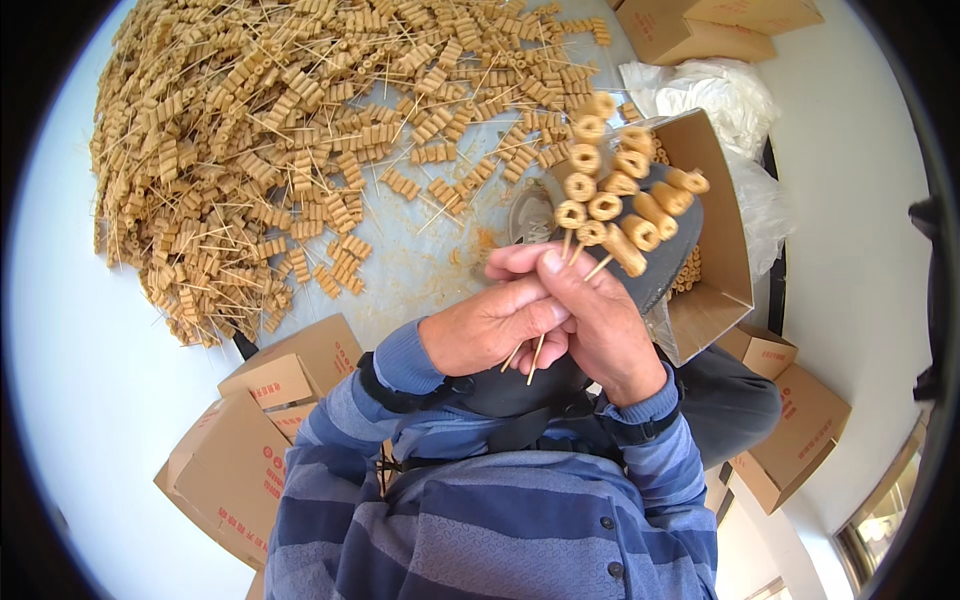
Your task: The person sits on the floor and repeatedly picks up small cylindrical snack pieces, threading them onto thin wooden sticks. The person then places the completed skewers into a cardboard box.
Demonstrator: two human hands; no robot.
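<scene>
Both my hands meet in front of my body around the thin wooden sticks of a few skewers (625, 250). Each skewer carries a row of golden-brown rolled, ring-shaped food pieces. They fan out upward and to the right from my fingers, and stick ends poke out below the hands. My right hand (610, 335) is closed on the sticks, its thumb pressed against them just under the pieces. My left hand (490, 325) overlaps it, with its fingers closed round the same sticks; some fingertips are hidden behind the right hand.
A large heap of similar skewers (250, 120) covers much of the pale table (350, 325). An open cardboard box (710, 170) on the right holds more, beside a dark rounded thing (685, 228). White plastic bags (715, 90) lie behind it. Cartons (225, 470) stand at lower left and right.
</scene>
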